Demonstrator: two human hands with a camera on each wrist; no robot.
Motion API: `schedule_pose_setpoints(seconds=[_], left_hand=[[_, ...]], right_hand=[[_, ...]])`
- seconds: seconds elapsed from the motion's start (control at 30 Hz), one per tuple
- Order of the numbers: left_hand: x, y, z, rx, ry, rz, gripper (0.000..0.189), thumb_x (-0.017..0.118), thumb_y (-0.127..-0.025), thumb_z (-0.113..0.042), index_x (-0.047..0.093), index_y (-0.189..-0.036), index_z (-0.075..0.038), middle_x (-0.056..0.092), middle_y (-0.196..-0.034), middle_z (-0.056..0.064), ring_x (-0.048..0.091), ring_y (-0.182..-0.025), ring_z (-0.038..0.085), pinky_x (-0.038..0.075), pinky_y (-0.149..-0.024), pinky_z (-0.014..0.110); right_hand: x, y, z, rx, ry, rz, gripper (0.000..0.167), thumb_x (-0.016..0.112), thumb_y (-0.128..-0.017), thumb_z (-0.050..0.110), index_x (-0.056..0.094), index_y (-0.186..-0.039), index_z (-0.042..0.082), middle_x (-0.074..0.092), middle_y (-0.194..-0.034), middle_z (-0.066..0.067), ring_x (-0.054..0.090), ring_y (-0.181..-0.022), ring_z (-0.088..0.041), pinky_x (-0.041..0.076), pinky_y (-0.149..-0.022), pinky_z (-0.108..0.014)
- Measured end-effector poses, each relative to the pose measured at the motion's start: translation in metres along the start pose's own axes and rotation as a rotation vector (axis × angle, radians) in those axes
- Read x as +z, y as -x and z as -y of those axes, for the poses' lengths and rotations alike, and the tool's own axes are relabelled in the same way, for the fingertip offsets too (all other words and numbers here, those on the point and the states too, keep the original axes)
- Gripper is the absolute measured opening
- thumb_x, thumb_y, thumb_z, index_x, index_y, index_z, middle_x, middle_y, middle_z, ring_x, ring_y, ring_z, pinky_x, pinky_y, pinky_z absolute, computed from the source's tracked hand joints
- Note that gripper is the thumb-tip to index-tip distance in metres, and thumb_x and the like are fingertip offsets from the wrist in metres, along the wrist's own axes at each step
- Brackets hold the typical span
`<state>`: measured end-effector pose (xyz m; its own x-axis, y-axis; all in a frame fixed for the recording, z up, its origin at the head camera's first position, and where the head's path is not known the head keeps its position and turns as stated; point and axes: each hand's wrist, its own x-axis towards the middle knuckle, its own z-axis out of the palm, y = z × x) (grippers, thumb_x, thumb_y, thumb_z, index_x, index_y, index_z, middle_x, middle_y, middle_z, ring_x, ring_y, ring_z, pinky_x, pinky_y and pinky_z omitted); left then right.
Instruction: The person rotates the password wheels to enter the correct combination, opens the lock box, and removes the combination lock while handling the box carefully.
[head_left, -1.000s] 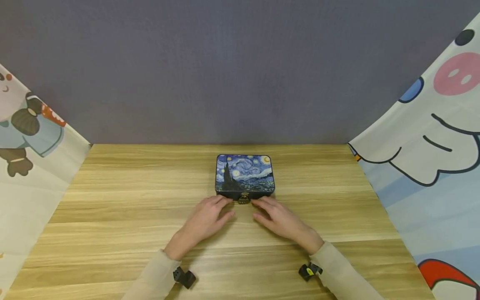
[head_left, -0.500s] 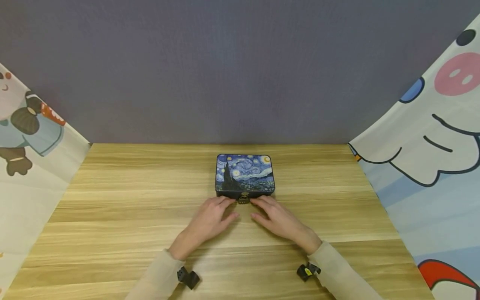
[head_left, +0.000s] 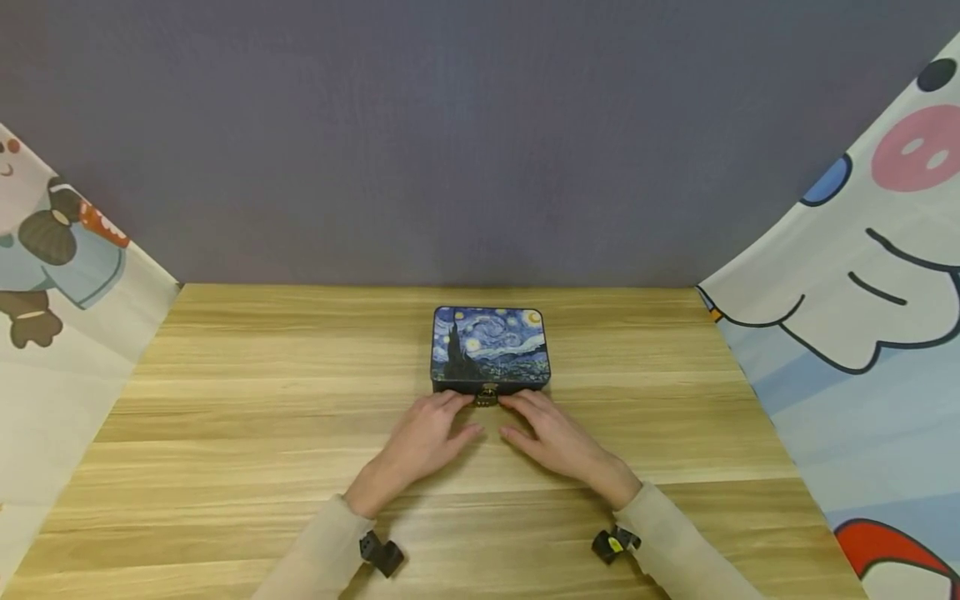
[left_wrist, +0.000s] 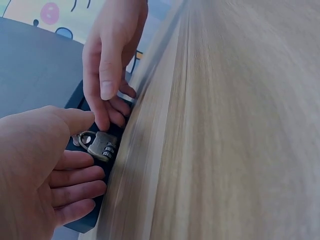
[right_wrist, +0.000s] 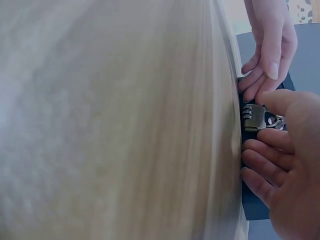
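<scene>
Blue-topped, black rectangular box [head_left: 489,343] stands closed on the pale wooden table [head_left: 262,400], bronze-coloured combination padlock [left_wrist: 103,146] still on; I see left hand [head_left: 422,435] and right hand [head_left: 557,436] resting loose-fingered against it, gripping nothing.

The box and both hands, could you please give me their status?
Left hand and right hand relaxed at front of box, flanking padlock. Box closed, padlock hanging on its front. Nothing seen blocking either hand.
</scene>
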<state>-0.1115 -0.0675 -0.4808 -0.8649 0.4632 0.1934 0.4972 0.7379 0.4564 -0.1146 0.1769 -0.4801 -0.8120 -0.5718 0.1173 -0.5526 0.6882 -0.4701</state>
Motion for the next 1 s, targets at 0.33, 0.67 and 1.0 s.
schedule_pose_setpoints(seconds=[0.33, 0.67, 1.0], left_hand=[[0.0000, -0.0015, -0.0037, -0.038, 0.065, 0.016, 0.052, 0.068, -0.099, -0.040, 0.066, -0.133, 0.000, 0.069, -0.129, 0.018, 0.066, -0.119, 0.037, 0.051, -0.110, 0.054], [-0.0010, -0.0037, -0.0063, -0.076, 0.163, 0.011, 0.051, 0.068, -0.099, -0.038, 0.066, -0.132, 0.002, 0.068, -0.131, 0.019, 0.065, -0.120, 0.038, 0.052, -0.109, 0.052], [0.0016, -0.0054, -0.0081, -0.099, 0.195, -0.009, 0.045, 0.070, -0.099, -0.030, 0.067, -0.129, 0.002, 0.069, -0.128, 0.018, 0.065, -0.119, 0.038, 0.054, -0.107, 0.051]], right_hand=[[0.0024, -0.0007, 0.0004, 0.001, -0.027, -0.018, 0.050, 0.067, -0.101, 0.030, 0.059, -0.141, 0.001, 0.063, -0.137, -0.013, 0.059, -0.129, -0.031, 0.050, -0.112, -0.051], [0.0013, -0.0017, 0.0026, 0.013, -0.065, -0.025, 0.048, 0.065, -0.103, 0.032, 0.059, -0.140, 0.002, 0.063, -0.136, -0.011, 0.059, -0.129, -0.030, 0.050, -0.112, -0.052], [0.0019, -0.0014, 0.0053, 0.057, -0.108, -0.034, 0.046, 0.065, -0.102, 0.032, 0.061, -0.137, 0.002, 0.065, -0.134, -0.012, 0.060, -0.127, -0.032, 0.050, -0.111, -0.053]])
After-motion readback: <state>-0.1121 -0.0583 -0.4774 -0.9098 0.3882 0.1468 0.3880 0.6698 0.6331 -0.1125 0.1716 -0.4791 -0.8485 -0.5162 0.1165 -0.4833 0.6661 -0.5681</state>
